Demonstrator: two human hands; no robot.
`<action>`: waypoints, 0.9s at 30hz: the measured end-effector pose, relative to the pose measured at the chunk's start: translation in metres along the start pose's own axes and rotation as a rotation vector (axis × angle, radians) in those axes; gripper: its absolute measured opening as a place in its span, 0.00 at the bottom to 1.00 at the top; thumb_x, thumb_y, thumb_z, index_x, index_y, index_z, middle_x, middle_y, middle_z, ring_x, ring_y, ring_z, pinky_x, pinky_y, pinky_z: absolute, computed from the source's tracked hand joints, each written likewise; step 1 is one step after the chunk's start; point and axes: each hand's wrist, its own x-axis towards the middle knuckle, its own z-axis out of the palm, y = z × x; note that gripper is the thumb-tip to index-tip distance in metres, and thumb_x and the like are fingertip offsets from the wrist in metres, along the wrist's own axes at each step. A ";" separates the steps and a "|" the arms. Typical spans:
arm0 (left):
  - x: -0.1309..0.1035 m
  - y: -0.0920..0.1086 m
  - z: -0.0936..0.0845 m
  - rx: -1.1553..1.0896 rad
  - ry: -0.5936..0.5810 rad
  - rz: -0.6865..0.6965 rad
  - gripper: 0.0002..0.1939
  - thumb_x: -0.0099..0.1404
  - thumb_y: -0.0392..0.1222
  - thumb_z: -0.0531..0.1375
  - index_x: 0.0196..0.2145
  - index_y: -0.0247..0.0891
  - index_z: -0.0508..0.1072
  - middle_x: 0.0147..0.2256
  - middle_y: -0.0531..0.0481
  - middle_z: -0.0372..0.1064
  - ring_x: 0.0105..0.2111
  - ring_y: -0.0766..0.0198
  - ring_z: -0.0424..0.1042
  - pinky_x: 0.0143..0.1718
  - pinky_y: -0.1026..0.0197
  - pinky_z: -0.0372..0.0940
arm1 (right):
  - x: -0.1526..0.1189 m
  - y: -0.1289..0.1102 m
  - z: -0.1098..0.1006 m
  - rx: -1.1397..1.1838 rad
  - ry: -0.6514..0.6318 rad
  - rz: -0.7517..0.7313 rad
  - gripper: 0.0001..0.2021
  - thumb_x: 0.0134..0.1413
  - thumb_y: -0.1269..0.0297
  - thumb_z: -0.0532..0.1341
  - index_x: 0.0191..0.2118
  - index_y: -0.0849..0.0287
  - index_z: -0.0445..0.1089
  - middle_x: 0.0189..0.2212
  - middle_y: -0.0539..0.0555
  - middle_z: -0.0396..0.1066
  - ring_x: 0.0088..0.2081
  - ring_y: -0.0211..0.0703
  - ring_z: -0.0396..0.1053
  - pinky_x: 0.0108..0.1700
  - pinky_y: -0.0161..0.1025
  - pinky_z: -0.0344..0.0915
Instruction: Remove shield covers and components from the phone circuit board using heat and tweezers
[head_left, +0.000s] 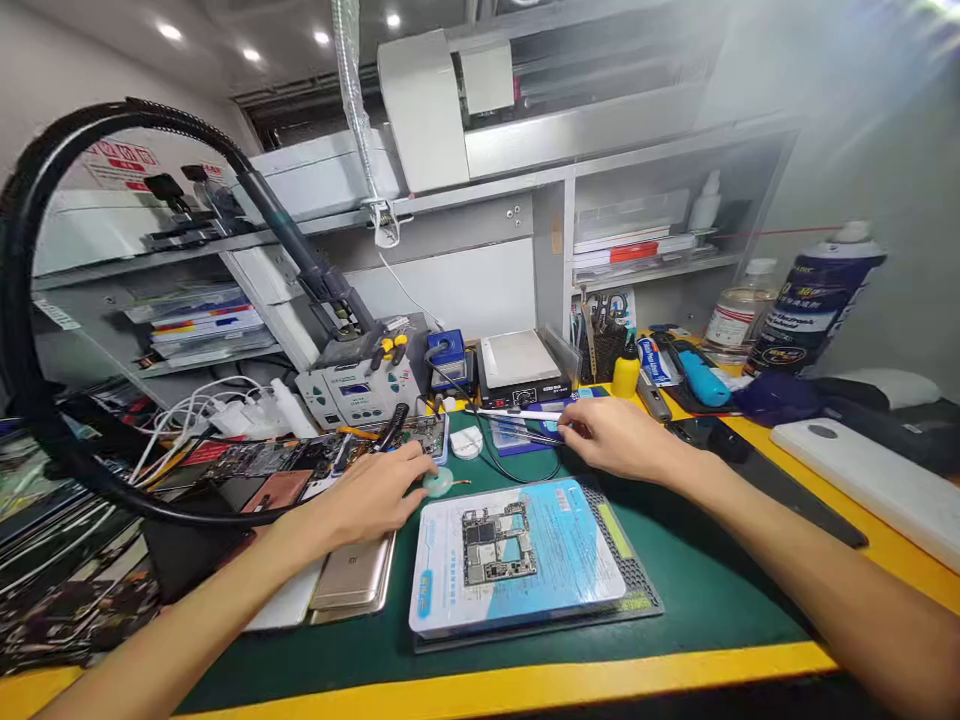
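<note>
My left hand (379, 490) reaches in from the left. Its thumb and forefinger close on the left edge of a small pale green spool of desoldering braid (438, 483), with a copper-coloured end sticking out to the right. My right hand (611, 435) is at the back of the mat, fingers curled round the near end of thin metal tweezers (525, 430); its fingertips are partly hidden. Between my forearms a circuit board (496, 543) lies on a blue and white packaged sheet (570, 560), apart from both hands.
Gold phones (352, 575) and loose boards crowd the left under a black hose (22, 250). A rework station (360, 385) and a hot plate (521, 365) stand behind. A yellow bottle (625, 376), a dark phone (757, 470) and a spray can (817, 300) are on the right.
</note>
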 end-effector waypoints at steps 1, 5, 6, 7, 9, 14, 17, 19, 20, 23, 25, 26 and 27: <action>0.000 -0.001 0.000 -0.007 0.009 0.003 0.20 0.78 0.53 0.66 0.58 0.37 0.77 0.56 0.43 0.77 0.52 0.58 0.79 0.56 0.49 0.80 | -0.001 0.000 0.000 0.002 0.001 0.000 0.13 0.73 0.70 0.59 0.41 0.61 0.82 0.40 0.62 0.86 0.43 0.57 0.82 0.42 0.43 0.62; -0.007 -0.004 -0.005 -0.076 0.085 0.009 0.19 0.78 0.53 0.66 0.56 0.37 0.78 0.54 0.44 0.78 0.52 0.59 0.79 0.57 0.49 0.80 | -0.003 0.001 -0.001 0.024 0.016 0.001 0.13 0.72 0.71 0.59 0.39 0.60 0.81 0.41 0.63 0.86 0.43 0.58 0.81 0.41 0.43 0.62; -0.011 -0.005 -0.006 -0.103 0.110 0.009 0.19 0.78 0.54 0.65 0.56 0.37 0.78 0.53 0.44 0.78 0.51 0.59 0.79 0.56 0.50 0.80 | -0.003 0.001 -0.002 0.036 0.019 0.002 0.12 0.72 0.71 0.59 0.39 0.60 0.81 0.41 0.63 0.85 0.42 0.57 0.81 0.41 0.43 0.62; -0.017 -0.005 -0.008 -0.132 0.135 0.009 0.19 0.79 0.54 0.65 0.55 0.36 0.78 0.51 0.45 0.78 0.48 0.61 0.79 0.54 0.52 0.80 | -0.002 0.001 -0.002 0.052 0.020 0.003 0.12 0.72 0.71 0.59 0.38 0.60 0.80 0.40 0.62 0.85 0.41 0.56 0.81 0.41 0.43 0.62; -0.029 -0.004 -0.009 -0.195 0.171 0.009 0.20 0.80 0.56 0.63 0.54 0.36 0.78 0.45 0.47 0.78 0.41 0.64 0.77 0.47 0.56 0.79 | -0.002 0.001 -0.003 0.094 0.019 0.006 0.11 0.71 0.71 0.60 0.37 0.58 0.79 0.38 0.60 0.85 0.38 0.53 0.79 0.40 0.42 0.62; -0.061 0.010 -0.007 -0.356 0.252 0.032 0.20 0.79 0.56 0.58 0.54 0.41 0.82 0.49 0.47 0.79 0.39 0.66 0.76 0.39 0.63 0.71 | 0.000 0.003 -0.003 0.201 0.045 0.035 0.14 0.72 0.66 0.64 0.30 0.55 0.70 0.30 0.55 0.80 0.32 0.48 0.73 0.36 0.41 0.60; -0.070 0.021 -0.004 -0.458 0.299 0.040 0.19 0.77 0.55 0.58 0.55 0.47 0.83 0.50 0.49 0.80 0.42 0.65 0.77 0.40 0.63 0.69 | 0.000 0.002 -0.001 0.270 0.075 0.055 0.17 0.71 0.64 0.66 0.28 0.53 0.66 0.28 0.53 0.78 0.30 0.46 0.71 0.35 0.40 0.59; -0.070 0.026 -0.004 -0.539 0.325 0.028 0.19 0.75 0.55 0.60 0.53 0.47 0.85 0.47 0.49 0.81 0.42 0.64 0.77 0.41 0.63 0.69 | 0.000 0.000 0.001 0.329 0.079 0.072 0.17 0.71 0.63 0.66 0.28 0.53 0.65 0.24 0.51 0.75 0.27 0.44 0.70 0.33 0.40 0.60; -0.069 0.027 -0.004 -0.587 0.336 0.014 0.18 0.74 0.56 0.62 0.50 0.46 0.86 0.45 0.49 0.81 0.41 0.64 0.77 0.40 0.63 0.69 | -0.001 -0.001 0.002 0.362 0.077 0.080 0.18 0.71 0.62 0.66 0.28 0.53 0.64 0.21 0.49 0.73 0.25 0.43 0.70 0.32 0.39 0.61; -0.062 0.024 -0.006 -0.767 0.358 -0.082 0.18 0.72 0.57 0.68 0.45 0.39 0.84 0.38 0.49 0.79 0.34 0.68 0.74 0.34 0.65 0.69 | -0.002 -0.003 0.007 0.459 0.086 0.104 0.19 0.72 0.56 0.65 0.28 0.52 0.63 0.17 0.46 0.70 0.18 0.41 0.68 0.27 0.38 0.61; -0.057 0.018 -0.007 -0.919 0.381 -0.181 0.20 0.74 0.57 0.69 0.46 0.35 0.81 0.34 0.52 0.76 0.29 0.71 0.70 0.30 0.67 0.68 | -0.002 -0.003 0.009 0.501 0.132 0.111 0.21 0.72 0.50 0.64 0.28 0.52 0.63 0.18 0.47 0.71 0.17 0.40 0.66 0.24 0.38 0.59; -0.055 0.014 -0.007 -1.003 0.404 -0.232 0.20 0.76 0.56 0.68 0.47 0.34 0.79 0.34 0.53 0.74 0.28 0.72 0.69 0.29 0.68 0.69 | -0.002 -0.003 0.010 0.514 0.167 0.112 0.22 0.72 0.45 0.63 0.28 0.52 0.63 0.19 0.48 0.72 0.17 0.40 0.64 0.24 0.39 0.58; -0.053 0.011 -0.007 -1.088 0.432 -0.278 0.19 0.77 0.55 0.67 0.48 0.33 0.78 0.35 0.54 0.74 0.28 0.72 0.70 0.29 0.68 0.70 | -0.001 -0.002 0.010 0.521 0.206 0.110 0.25 0.72 0.41 0.62 0.27 0.52 0.63 0.19 0.49 0.71 0.18 0.40 0.63 0.24 0.39 0.58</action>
